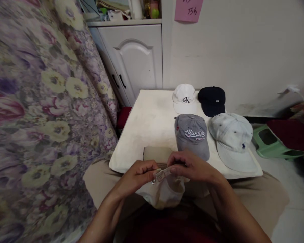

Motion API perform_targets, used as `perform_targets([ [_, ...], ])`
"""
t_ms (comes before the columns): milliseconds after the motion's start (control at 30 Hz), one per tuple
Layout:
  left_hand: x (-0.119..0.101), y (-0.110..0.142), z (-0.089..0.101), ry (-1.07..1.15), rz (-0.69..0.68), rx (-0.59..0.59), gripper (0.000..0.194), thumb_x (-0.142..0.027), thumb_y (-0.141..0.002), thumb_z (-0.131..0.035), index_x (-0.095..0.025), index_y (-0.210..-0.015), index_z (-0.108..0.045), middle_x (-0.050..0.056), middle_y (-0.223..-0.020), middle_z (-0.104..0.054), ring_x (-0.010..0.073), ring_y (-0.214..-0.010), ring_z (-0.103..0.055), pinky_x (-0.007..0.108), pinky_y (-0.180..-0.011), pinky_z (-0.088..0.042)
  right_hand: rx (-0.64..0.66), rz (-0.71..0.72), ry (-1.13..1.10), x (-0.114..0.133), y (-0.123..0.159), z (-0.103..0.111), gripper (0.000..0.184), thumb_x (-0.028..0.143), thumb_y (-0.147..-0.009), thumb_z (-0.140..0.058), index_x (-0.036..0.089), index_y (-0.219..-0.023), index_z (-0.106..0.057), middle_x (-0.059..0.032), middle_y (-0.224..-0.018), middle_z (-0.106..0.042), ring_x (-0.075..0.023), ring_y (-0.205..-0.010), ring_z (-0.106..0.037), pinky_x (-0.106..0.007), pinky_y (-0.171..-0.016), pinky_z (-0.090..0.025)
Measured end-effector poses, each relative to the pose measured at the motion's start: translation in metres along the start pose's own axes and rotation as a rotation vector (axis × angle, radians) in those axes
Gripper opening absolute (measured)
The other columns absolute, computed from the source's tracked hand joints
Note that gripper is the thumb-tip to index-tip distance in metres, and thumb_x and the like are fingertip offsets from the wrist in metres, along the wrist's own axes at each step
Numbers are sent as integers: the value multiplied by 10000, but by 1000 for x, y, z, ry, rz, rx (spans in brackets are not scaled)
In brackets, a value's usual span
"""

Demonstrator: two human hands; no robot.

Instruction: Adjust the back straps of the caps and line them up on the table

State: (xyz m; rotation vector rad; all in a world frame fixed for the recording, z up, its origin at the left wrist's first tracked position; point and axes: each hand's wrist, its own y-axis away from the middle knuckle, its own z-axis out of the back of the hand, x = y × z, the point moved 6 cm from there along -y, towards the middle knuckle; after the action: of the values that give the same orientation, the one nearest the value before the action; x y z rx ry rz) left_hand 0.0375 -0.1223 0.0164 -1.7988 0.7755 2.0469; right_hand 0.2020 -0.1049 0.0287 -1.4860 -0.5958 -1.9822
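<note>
A cream baseball cap is held upside down over my lap, its back strap toward me and its beige brim over the table's near edge. My left hand pinches the left end of the strap, beside a small metal buckle. On the strap's right part, my right hand has its fingers closed. Just beyond my right hand lies a grey cap with "Always" lettering. A pale denim cap rests to its right. Behind them are a white CK cap and a navy cap.
The caps lie on a cream-covered table. A floral curtain hangs at the left, and a white cabinet stands behind. To the right is a green stool with dark red cloth on it.
</note>
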Motion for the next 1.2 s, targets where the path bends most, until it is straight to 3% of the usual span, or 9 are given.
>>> perform_targets([
  [233, -2, -3, -5, 14, -10, 29, 324, -414, -873, -622, -139, -706, -587, -22, -624, -498, 111, -594, -396, 229, -548, -280, 28, -54, -147, -3, 5, -7, 98, 245, -896, -606, 154, -866, -624, 31, -665, -602, -86, -557, -508, -193, -533, -398],
  [367, -6, -5, -8, 19, -4, 24, 341, -422, -877, -611, -140, -688, -573, -22, -623, -499, 107, -585, -389, 220, -533, -281, 23, -30, -152, 2, 4, -9, 130, 265, -895, -618, 149, -842, -644, 23, -680, -608, -91, -586, -527, -199, -562, -411],
  [533, -6, -3, -5, 11, 23, -9, 332, -425, -854, -631, -141, -689, -577, -26, -614, -481, 102, -569, -366, 212, -510, -262, -1, -58, -173, -12, 10, -2, 183, 337, -900, -638, 154, -889, -651, 2, -720, -640, -108, -619, -554, -198, -547, -407],
  [800, -5, -4, -10, 22, 40, 27, 346, -432, -858, -623, -142, -678, -566, -25, -615, -501, 97, -556, -384, 206, -499, -278, 17, -34, -230, -5, 6, -12, 153, 291, -901, -641, 153, -837, -651, 15, -666, -630, -95, -587, -544, -197, -551, -399],
  [967, -3, -1, -5, 21, 64, -25, 350, -438, -860, -626, -144, -679, -565, -30, -595, -489, 89, -532, -364, 196, -472, -266, -23, -26, -227, -11, 10, -4, 149, 307, -886, -665, 160, -910, -668, 0, -754, -654, -103, -643, -549, -202, -574, -408],
  [1200, -4, -4, -8, 59, 48, -3, 345, -430, -844, -638, -144, -663, -568, -27, -592, -487, 90, -526, -373, 196, -469, -268, -31, -49, -258, -14, 10, -6, 99, 246, -889, -635, 157, -846, -638, 12, -729, -618, -95, -626, -534, -199, -574, -422],
])
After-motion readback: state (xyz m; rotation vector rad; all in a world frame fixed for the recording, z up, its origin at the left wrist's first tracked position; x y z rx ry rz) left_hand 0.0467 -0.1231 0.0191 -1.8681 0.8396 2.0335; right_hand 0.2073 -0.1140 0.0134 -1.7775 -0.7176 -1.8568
